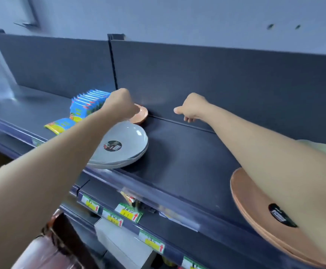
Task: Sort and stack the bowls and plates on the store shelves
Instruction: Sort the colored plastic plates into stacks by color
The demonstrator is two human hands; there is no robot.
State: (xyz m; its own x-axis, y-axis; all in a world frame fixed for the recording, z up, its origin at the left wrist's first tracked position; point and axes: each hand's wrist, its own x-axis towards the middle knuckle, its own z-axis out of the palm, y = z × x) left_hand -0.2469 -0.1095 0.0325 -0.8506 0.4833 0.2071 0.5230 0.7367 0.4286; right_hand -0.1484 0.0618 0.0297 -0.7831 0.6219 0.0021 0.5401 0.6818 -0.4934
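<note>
Plates partly sorted: grey stack [119, 146] at frame centre and orange stack [255, 206] at lower right sit on the shelf [187, 162], left hand [119, 105] grips a stray small orange dish [141, 113] at the back, likely still to be stacked, right hand [191, 108] loosely curled, empty, apart.

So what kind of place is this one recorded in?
Most likely a shop aisle: price tags with red arrows, stacked grey plates and orange plates bearing product stickers, and a row of identical packets.
</note>
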